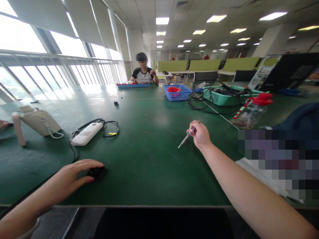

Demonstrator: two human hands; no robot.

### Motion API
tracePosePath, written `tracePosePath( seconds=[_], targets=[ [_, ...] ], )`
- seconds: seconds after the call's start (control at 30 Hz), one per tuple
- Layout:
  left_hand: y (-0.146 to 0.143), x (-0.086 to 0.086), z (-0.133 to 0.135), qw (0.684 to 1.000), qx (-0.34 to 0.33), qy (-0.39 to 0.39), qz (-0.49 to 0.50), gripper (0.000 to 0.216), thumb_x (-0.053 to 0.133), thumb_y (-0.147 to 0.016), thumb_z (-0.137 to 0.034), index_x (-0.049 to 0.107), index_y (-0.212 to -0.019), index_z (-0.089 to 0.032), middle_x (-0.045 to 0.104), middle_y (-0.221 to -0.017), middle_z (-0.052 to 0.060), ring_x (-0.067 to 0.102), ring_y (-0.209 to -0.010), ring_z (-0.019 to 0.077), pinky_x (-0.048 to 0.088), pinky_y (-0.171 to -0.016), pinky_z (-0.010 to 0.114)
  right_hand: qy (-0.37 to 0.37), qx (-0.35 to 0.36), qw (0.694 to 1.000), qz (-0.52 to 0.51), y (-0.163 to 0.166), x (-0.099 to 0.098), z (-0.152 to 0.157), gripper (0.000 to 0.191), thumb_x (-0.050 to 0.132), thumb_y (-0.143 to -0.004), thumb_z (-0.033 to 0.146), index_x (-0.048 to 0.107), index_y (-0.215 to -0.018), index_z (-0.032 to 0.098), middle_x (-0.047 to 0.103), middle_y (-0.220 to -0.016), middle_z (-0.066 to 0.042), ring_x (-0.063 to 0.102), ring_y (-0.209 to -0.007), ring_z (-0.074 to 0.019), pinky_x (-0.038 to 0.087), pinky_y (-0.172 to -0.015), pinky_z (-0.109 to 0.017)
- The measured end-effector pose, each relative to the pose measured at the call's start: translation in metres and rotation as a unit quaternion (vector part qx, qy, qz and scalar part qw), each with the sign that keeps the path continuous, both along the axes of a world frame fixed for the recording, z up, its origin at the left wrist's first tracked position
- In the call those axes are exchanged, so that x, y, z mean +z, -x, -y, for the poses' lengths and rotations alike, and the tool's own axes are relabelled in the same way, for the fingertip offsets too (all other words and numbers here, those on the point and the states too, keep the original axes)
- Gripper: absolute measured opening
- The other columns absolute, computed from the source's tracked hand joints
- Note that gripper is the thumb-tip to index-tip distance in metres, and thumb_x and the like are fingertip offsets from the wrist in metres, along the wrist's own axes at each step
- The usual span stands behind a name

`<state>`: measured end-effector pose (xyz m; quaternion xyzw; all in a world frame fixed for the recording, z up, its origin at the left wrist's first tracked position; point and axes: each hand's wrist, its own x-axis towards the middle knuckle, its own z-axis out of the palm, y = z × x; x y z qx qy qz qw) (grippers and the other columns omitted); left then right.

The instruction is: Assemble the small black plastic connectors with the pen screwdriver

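My right hand (pixel 200 134) is closed around the clear handle of a small screwdriver (pixel 184 141), its metal shaft pointing down and left above the green table (pixel 149 159). At the near left, my left hand (pixel 83 171) has its thumb and fingers around a small black block-like part (pixel 98 172) that rests on the table. The fingers cover much of that part, so its kind is not clear. A white power bank (pixel 87 133) with a black cable (pixel 109 122) lies beyond my left hand.
A beige bag (pixel 41 121) stands at the left. Farther off are a small black piece (pixel 116 103), a blue basket (pixel 175 96) and a green basket (pixel 221 99) of cables. A red-lidded bottle (pixel 254 111) stands right. Across the table sits a person (pixel 142 74) by a blue tray (pixel 134 85).
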<state>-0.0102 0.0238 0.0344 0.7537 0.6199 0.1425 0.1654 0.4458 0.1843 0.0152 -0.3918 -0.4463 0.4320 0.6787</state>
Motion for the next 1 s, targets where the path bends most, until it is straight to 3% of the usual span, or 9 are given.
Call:
tracePosePath(
  seconds=[0.1, 0.23, 0.37, 0.47, 0.6, 0.8, 0.9, 1.0],
  targets=[
    [-0.036, 0.003, -0.004, 1.0, 0.004, -0.007, 0.012, 0.036, 0.065, -0.075, -0.036, 0.073, -0.111, -0.033, 0.072, -0.12, -0.002, 0.064, -0.114, 0.0255, 0.044, -0.107, 0.039, -0.002, 0.006, 1.0, 0.003, 0.001, -0.001, 0.0, 0.019, 0.065, -0.068, 0.028, 0.053, -0.054, 0.021, 0.046, -0.048, 0.005, 0.045, -0.044, -0.0088, 0.045, -0.047, -0.023],
    [-0.111, 0.013, -0.019, 0.996, -0.067, -0.017, 0.061, 0.036, 0.067, -0.077, -0.033, 0.071, -0.113, -0.03, 0.072, -0.118, 0.0, 0.065, -0.112, 0.0244, 0.047, -0.103, 0.037, -0.001, 0.024, 1.0, 0.009, 0.005, 0.0, 0.002, 0.018, 0.064, -0.069, 0.027, 0.054, -0.055, 0.02, 0.047, -0.049, 0.004, 0.045, -0.045, -0.0092, 0.045, -0.047, -0.023],
    [-0.184, 0.021, -0.057, 0.987, -0.119, -0.07, 0.08, 0.034, 0.071, -0.075, -0.022, 0.072, -0.109, -0.028, 0.074, -0.109, 0.001, 0.067, -0.103, 0.0224, 0.05, -0.096, 0.032, -0.014, 0.023, 1.0, 0.004, 0.008, 0.004, 0.007, 0.015, 0.064, -0.069, 0.026, 0.056, -0.057, 0.02, 0.048, -0.051, 0.004, 0.044, -0.046, -0.0092, 0.046, -0.05, -0.024],
    [-0.219, 0.018, -0.093, 0.986, -0.122, -0.104, 0.041, 0.031, 0.07, -0.077, -0.02, 0.072, -0.108, -0.026, 0.074, -0.106, 0.004, 0.068, -0.098, 0.0238, 0.052, -0.09, 0.033, -0.031, 0.016, 0.999, -0.001, 0.009, 0.008, 0.01, 0.014, 0.063, -0.071, 0.026, 0.058, -0.06, 0.02, 0.049, -0.053, 0.004, 0.042, -0.046, -0.0086, 0.044, -0.049, -0.024],
    [-0.239, 0.001, -0.128, 0.991, -0.101, -0.092, 0.015, 0.032, 0.073, -0.076, -0.021, 0.072, -0.107, -0.026, 0.074, -0.104, 0.005, 0.068, -0.097, 0.0243, 0.052, -0.087, 0.033, -0.053, 0.021, 0.998, -0.001, 0.01, 0.012, 0.013, 0.015, 0.063, -0.074, 0.03, 0.059, -0.064, 0.02, 0.051, -0.056, 0.003, 0.043, -0.047, -0.009, 0.04, -0.046, -0.023],
    [-0.236, -0.025, -0.141, 0.984, -0.112, -0.092, 0.103, 0.048, 0.075, -0.075, -0.024, 0.066, -0.122, -0.025, 0.073, -0.113, 0.006, 0.067, -0.104, 0.0237, 0.051, -0.095, 0.034, -0.11, 0.047, 0.987, 0.111, 0.019, 0.019, 0.026, 0.02, 0.063, -0.081, 0.037, 0.061, -0.07, 0.022, 0.052, -0.058, 0.002, 0.044, -0.05, -0.011, 0.035, -0.047, -0.025],
    [-0.233, -0.03, -0.144, 0.983, -0.102, -0.083, 0.129, 0.058, 0.079, -0.072, -0.025, 0.062, -0.128, -0.022, 0.073, -0.114, 0.007, 0.067, -0.105, 0.0245, 0.05, -0.096, 0.034, -0.155, 0.032, 0.963, 0.218, 0.026, 0.025, 0.039, 0.018, 0.059, -0.086, 0.034, 0.064, -0.073, 0.023, 0.054, -0.061, 0.001, 0.047, -0.054, -0.0131, 0.038, -0.053, -0.027],
    [-0.231, -0.032, -0.147, 0.984, -0.095, -0.083, 0.125, 0.055, 0.08, -0.071, -0.028, 0.065, -0.124, -0.022, 0.073, -0.115, 0.008, 0.067, -0.104, 0.0246, 0.051, -0.096, 0.035, -0.219, -0.001, 0.916, 0.336, 0.031, 0.029, 0.05, 0.012, 0.059, -0.085, 0.028, 0.065, -0.076, 0.024, 0.061, -0.068, 0.0, 0.052, -0.06, -0.0156, 0.04, -0.061, -0.03]
  ],
)
